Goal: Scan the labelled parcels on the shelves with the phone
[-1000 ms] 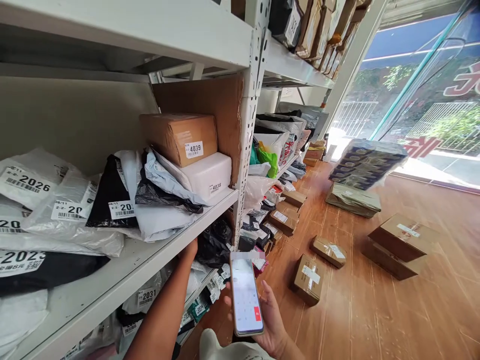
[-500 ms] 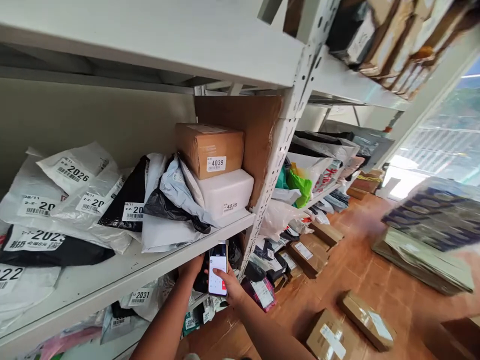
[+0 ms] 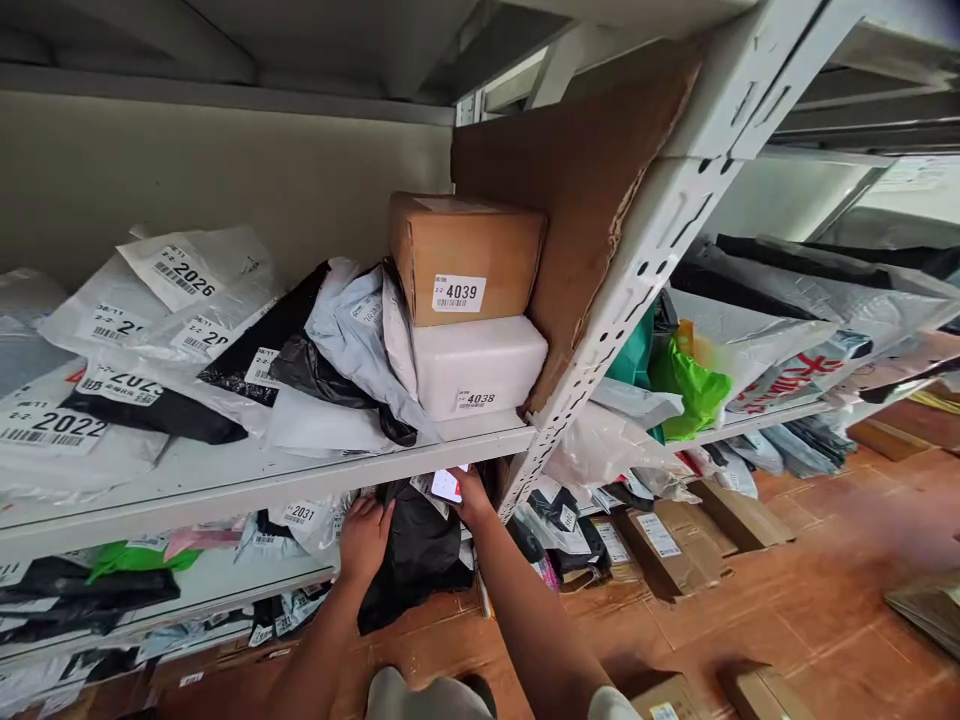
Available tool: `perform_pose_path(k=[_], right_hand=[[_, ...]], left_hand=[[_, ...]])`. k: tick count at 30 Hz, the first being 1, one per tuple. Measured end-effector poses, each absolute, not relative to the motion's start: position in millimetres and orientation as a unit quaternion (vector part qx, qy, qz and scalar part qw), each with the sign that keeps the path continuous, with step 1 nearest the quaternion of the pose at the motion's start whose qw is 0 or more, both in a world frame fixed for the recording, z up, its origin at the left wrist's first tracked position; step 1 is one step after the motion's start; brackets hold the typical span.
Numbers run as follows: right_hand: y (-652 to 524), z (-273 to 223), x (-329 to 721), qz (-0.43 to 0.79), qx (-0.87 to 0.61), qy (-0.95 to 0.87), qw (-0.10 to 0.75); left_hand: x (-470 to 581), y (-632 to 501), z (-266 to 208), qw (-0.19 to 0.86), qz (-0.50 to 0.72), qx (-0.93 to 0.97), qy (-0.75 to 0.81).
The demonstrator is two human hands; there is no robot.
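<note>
Right hand [image 3: 474, 498] extended, clamped on lit-screened rectangular phone [image 3: 447, 487], left hand [image 3: 364, 540] back-up, grip unclear, black plastic parcel [image 3: 416, 555] between hands, below front edge of white metal shelf [image 3: 225, 503]

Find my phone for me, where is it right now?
In the head view, the phone is low near the middle, in the right hand, just below the shelf edge and by the black bag.

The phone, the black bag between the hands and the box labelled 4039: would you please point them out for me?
Phone [image 3: 447, 487], head view: on its lit screen.
Black bag [image 3: 421, 545], head view: on its front.
Box labelled 4039 [image 3: 472, 256], head view: on its front, above the label.
</note>
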State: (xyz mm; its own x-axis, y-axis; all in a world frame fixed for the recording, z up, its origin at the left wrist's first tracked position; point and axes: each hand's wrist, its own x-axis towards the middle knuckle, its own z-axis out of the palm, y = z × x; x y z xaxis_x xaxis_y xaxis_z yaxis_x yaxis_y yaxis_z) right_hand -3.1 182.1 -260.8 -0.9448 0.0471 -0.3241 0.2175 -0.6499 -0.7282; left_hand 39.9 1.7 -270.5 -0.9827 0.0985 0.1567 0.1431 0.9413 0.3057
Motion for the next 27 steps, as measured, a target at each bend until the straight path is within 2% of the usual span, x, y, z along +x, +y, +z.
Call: perform_pose_path(k=[6, 14, 20, 27], right_hand=[[190.9, -252.4, 39.4, -0.897, 0.134, 0.416, 0.065], [236.3, -258.2, 123.3, -0.874, 0.17, 0.411, 0.198], [257.9, -256.5, 130.0, -0.875, 0.162, 0.392, 0.235], [244.7, -223.5, 116.0, -0.862, 0.062, 0.412, 0.287]], left_hand=[[37.1, -0.4, -272.8, 0.09, -0.213, -0.016, -0.973], [28.0, -10.4, -268.8, 0.038, -0.319, -0.026, -0.947], [26.2, -16.1, -264.4, 0.004, -0.379, -0.015, -0.925], [28.9, -19.3, -258.7, -0.023, -0.425, 0.015, -0.905]])
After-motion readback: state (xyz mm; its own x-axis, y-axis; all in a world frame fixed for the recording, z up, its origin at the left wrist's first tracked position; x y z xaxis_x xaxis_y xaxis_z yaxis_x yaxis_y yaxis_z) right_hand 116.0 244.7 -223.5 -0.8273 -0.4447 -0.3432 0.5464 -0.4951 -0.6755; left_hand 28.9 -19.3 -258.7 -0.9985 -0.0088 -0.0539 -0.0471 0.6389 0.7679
